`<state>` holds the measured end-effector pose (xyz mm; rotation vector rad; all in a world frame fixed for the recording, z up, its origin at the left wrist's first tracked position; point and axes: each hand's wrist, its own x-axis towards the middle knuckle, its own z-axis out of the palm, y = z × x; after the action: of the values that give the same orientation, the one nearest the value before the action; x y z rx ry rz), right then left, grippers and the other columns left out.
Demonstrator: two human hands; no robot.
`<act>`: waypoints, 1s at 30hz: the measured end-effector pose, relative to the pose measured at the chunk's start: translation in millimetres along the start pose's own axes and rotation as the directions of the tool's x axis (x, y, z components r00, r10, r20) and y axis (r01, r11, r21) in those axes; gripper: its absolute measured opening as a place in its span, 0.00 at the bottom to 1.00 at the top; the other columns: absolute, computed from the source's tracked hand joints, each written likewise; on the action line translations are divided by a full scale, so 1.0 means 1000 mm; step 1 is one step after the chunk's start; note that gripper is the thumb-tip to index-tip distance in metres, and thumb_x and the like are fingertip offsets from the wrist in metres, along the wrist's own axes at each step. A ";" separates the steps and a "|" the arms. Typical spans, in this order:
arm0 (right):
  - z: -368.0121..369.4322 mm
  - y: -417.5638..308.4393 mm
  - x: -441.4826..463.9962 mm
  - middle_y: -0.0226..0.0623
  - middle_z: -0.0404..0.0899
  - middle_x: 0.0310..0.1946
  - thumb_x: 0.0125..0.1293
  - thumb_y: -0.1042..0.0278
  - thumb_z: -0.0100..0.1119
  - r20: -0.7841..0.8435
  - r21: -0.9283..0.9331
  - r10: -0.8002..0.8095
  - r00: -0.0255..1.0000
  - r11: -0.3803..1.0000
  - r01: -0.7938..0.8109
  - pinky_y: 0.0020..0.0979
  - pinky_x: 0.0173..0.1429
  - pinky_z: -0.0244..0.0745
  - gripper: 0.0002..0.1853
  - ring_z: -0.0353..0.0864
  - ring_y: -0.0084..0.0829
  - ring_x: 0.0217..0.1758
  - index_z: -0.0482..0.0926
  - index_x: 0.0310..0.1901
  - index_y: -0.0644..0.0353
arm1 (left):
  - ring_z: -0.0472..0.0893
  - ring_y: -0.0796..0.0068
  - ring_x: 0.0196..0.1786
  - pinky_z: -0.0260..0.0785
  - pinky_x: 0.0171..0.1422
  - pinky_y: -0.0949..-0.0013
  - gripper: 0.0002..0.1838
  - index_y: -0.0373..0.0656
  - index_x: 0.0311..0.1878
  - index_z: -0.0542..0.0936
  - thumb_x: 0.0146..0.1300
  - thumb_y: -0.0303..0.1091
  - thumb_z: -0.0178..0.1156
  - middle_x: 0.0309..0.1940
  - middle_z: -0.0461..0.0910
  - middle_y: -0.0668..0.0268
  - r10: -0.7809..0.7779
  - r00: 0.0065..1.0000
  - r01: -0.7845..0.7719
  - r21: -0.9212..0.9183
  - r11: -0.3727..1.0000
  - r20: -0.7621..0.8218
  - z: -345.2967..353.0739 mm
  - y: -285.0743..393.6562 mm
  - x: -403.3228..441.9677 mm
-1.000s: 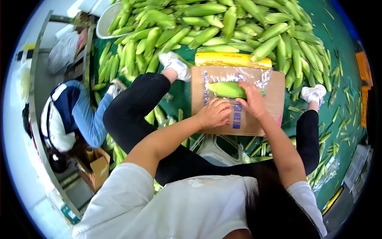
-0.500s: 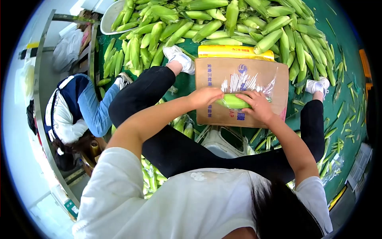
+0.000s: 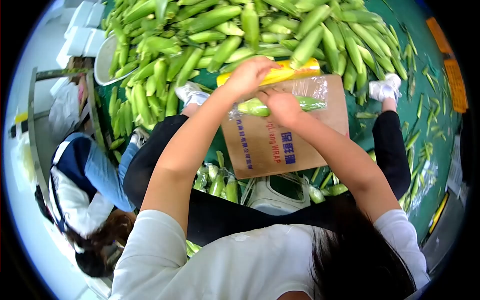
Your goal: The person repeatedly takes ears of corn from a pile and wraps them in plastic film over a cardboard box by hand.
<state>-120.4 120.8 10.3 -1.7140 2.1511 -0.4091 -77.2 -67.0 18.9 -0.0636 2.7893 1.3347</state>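
An ear of corn in green husk [image 3: 253, 107] lies across clear cling film [image 3: 316, 89] on top of a cardboard box [image 3: 312, 135]. My right hand [image 3: 282, 106] reaches over the middle of the ear, its fingers bent and closed at the film just beyond it. Farther forward, my left hand [image 3: 254, 75] is closed at the near side of a yellow cling film roll [image 3: 292, 73]; what lies between its fingertips is hidden. The film stretches from the roll over the box and shows at both ends of the ear.
A large heap of unwrapped corn [image 3: 220, 22] fills the floor beyond the box, with a white tub [image 3: 102, 67] at its left. Wrapped ears [image 3: 217, 185] lie by a grey stool [image 3: 270, 197] between my legs. Another person [image 3: 87, 185] bends over at the left.
Both hands have moved from the ear toward the film roll, the left one farthest. The ear now lies on the film instead of being held. The view has shifted, and the box looks turned.
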 end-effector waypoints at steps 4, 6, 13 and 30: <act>-0.017 0.007 -0.012 0.46 0.83 0.53 0.41 0.55 0.77 0.486 0.285 -0.060 0.872 0.954 -0.093 0.43 0.57 0.80 0.40 0.83 0.45 0.55 0.78 0.61 0.52 | 0.47 0.56 0.84 0.32 0.83 0.35 0.23 0.75 0.70 0.74 0.75 0.56 0.47 0.83 0.51 0.65 0.045 0.991 -0.088 0.358 0.930 0.127 0.079 -0.012 -0.006; 0.007 0.012 -0.015 0.42 0.84 0.53 0.44 0.51 0.76 0.839 0.408 -0.280 0.467 0.891 -0.199 0.40 0.54 0.80 0.39 0.84 0.38 0.52 0.79 0.61 0.51 | 0.49 0.56 0.84 0.35 0.83 0.37 0.23 0.78 0.71 0.72 0.75 0.55 0.48 0.83 0.50 0.66 0.150 0.977 -0.208 0.492 0.845 0.153 0.090 0.002 -0.016; 0.008 -0.047 -0.166 0.40 0.75 0.62 0.65 0.37 0.63 0.761 0.588 -0.581 0.290 0.426 -0.688 0.32 0.72 0.61 0.44 0.71 0.31 0.64 0.67 0.71 0.65 | 0.52 0.56 0.83 0.44 0.82 0.39 0.30 0.61 0.76 0.68 0.70 0.50 0.54 0.81 0.53 0.63 0.229 0.937 -0.342 0.558 0.756 0.263 0.128 0.028 -0.047; -0.098 -0.055 -0.166 0.48 0.81 0.53 0.59 0.54 0.74 0.528 0.759 -0.163 0.834 0.530 -0.377 0.41 0.46 0.83 0.39 0.87 0.37 0.48 0.67 0.67 0.60 | 0.86 0.51 0.40 0.79 0.43 0.56 0.23 0.47 0.49 0.75 0.52 0.40 0.75 0.37 0.84 0.57 -0.096 0.962 0.075 0.093 0.993 0.255 0.011 0.184 -0.188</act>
<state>-82.8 270.4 137.8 -0.9215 1.2420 -0.6855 100.5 60.4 166.6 -0.0053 2.5861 1.1168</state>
